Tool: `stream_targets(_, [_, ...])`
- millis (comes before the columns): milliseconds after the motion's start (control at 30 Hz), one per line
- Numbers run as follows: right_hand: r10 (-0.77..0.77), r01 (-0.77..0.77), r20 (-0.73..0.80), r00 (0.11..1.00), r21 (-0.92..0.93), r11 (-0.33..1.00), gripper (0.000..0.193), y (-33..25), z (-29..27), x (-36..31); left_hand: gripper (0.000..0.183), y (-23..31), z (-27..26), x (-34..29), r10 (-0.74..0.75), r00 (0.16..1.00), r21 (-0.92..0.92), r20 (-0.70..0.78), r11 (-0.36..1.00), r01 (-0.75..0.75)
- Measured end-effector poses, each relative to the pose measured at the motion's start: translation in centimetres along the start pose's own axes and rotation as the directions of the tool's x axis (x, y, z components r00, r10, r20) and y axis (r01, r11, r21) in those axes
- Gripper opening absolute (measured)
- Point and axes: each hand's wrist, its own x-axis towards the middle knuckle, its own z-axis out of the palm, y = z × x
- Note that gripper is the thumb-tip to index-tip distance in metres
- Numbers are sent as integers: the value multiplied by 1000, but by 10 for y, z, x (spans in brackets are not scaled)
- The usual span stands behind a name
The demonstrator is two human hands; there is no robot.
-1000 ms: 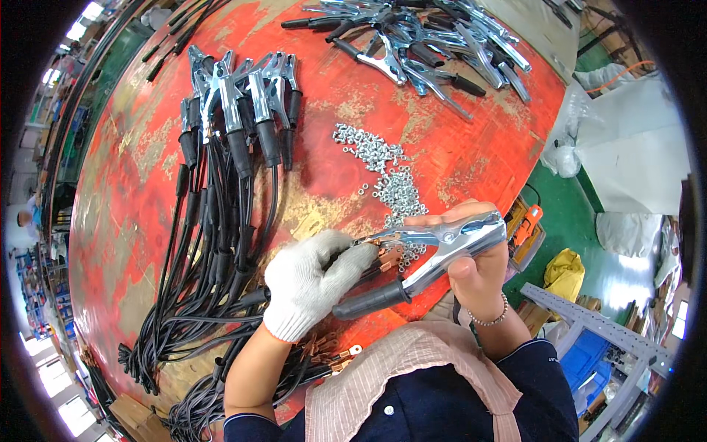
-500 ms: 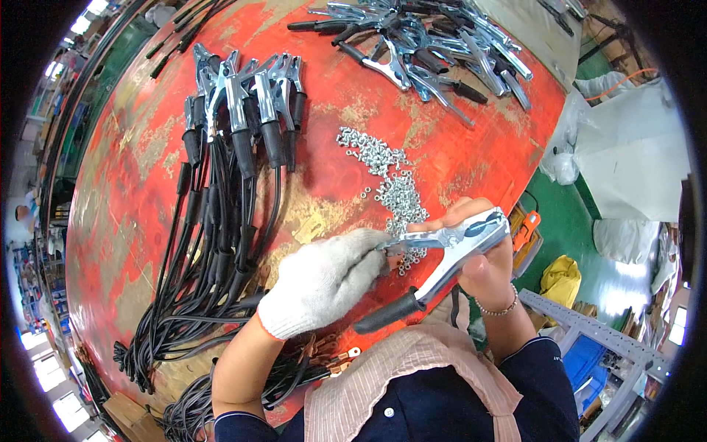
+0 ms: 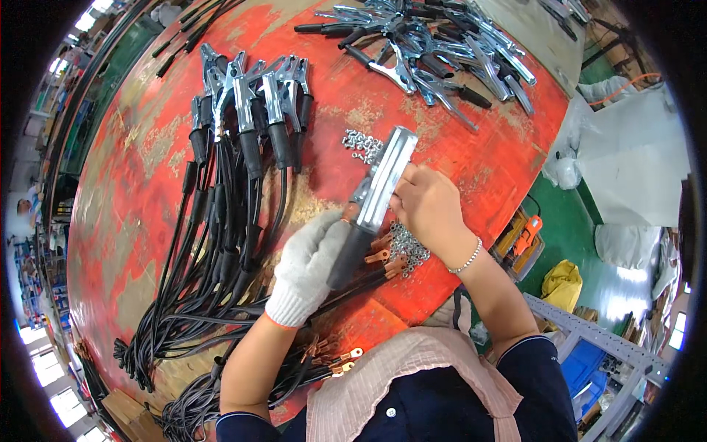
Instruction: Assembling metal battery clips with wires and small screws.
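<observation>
Over the scuffed red table (image 3: 479,162), the left hand (image 3: 305,265), gloved in white knit, grasps a shiny, black-handled metal clamp (image 3: 388,177). The bare right hand (image 3: 433,210) curls beside it; I can't tell whether it grips.

Head-worn fisheye, looking down, close above table (image 3: 471,151)

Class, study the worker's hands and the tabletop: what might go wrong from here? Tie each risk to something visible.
1. The right hand is bare and close against the metal clamp, so a finger might be pinched or scratched.
2. Loose fasteners show just below that hand in the picture; a careless sweep could scatter them.
3. Copper lugs lie right by those fasteners, so tugging the lugs could drag some along.
</observation>
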Motion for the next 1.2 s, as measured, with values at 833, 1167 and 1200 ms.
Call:
stream_targets(833, [252,-366,329,910,923,118,13,-28,-22,-22,19,25,6,-23,230,964,445,134,855,-266])
stream_targets(1167, [24,-483,528,849,793,-370,21,-10,2,-34,19,25,7,-21,177,965,452,195,857,-248])
stream_targets(1200, [16,-487,516,856,818,-306,22,-11,-1,-33,19,24,6,-21,181,962,448,203,857,-255])
